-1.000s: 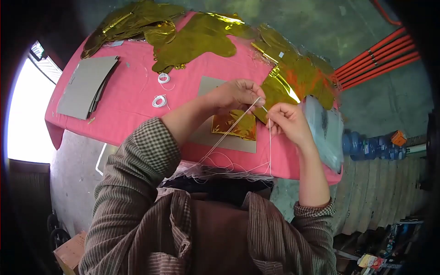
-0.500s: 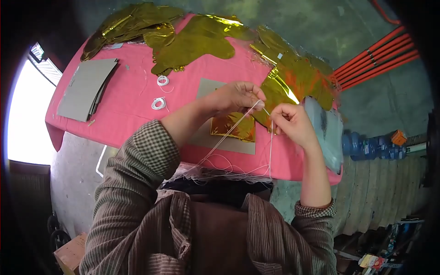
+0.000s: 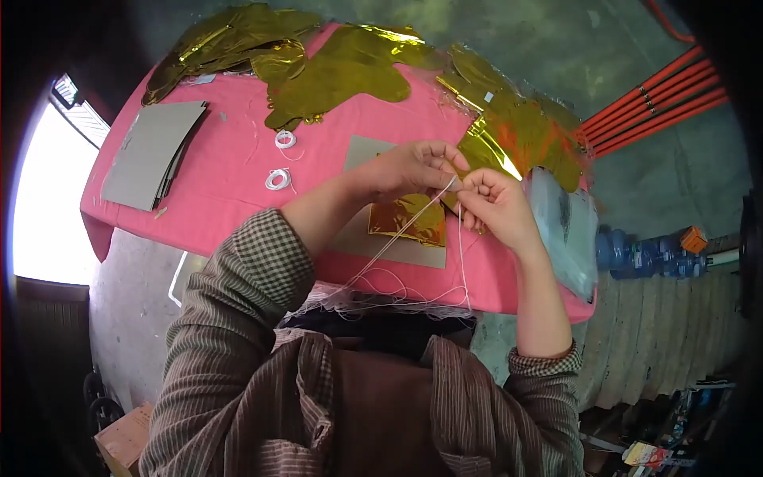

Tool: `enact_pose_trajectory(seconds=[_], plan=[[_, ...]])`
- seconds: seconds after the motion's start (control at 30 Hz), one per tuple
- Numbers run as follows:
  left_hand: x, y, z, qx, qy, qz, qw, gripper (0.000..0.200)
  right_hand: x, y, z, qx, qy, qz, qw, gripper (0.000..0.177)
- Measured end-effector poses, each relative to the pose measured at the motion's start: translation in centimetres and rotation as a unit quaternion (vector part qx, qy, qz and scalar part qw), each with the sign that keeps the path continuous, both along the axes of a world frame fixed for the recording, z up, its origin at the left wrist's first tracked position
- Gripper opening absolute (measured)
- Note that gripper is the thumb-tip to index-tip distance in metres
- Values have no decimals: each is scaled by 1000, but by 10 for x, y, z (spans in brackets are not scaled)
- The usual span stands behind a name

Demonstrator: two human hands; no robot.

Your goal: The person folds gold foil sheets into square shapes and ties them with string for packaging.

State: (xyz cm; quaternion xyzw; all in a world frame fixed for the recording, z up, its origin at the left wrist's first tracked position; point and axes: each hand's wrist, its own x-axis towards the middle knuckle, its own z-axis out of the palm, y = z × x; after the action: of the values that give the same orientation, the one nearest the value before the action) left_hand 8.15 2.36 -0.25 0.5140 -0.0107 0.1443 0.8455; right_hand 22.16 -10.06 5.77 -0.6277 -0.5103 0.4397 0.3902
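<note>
White string [image 3: 395,233] runs from my lap up to both hands in long strands. My left hand [image 3: 413,169] pinches it between thumb and fingers. Close beside it, my right hand [image 3: 497,208] is closed on another stretch of the same string, its fingertips almost meeting those of the left. Beneath the hands lies a folded gold foil piece [image 3: 409,221] on a grey cardboard sheet [image 3: 362,151]. A loose bundle of string [image 3: 338,300] hangs at the table's near edge, over my lap. Exactly how the string loops at the fingertips is too small to make out.
Gold foil sheets [image 3: 334,79] cover the far side of the pink-covered table [image 3: 230,175]. Two small string coils [image 3: 277,180] lie left of centre, near a cardboard stack [image 3: 151,155]. A clear plastic package [image 3: 563,230] sits at the right edge; blue bottles [image 3: 648,254] stand beyond.
My right hand has moved left and slightly up against the left hand's fingertips, closing the gap between them. The left hand stays nearly in place, still holding the string.
</note>
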Motion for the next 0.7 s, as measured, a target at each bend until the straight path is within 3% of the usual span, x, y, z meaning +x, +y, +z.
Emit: enact_pose_trajectory(seconds=[0.53,0.63,0.7], plan=[[0,-6,6,25,18,-21,999,32,11,0,2,5,80,18,997,3],[-1,-5,5,38,56,-14,998,23,13,-1,4,27,73,-1,997,3],[-3,-4,4,87,90,-81,989,15,15,-1,7,70,83,-11,994,3]])
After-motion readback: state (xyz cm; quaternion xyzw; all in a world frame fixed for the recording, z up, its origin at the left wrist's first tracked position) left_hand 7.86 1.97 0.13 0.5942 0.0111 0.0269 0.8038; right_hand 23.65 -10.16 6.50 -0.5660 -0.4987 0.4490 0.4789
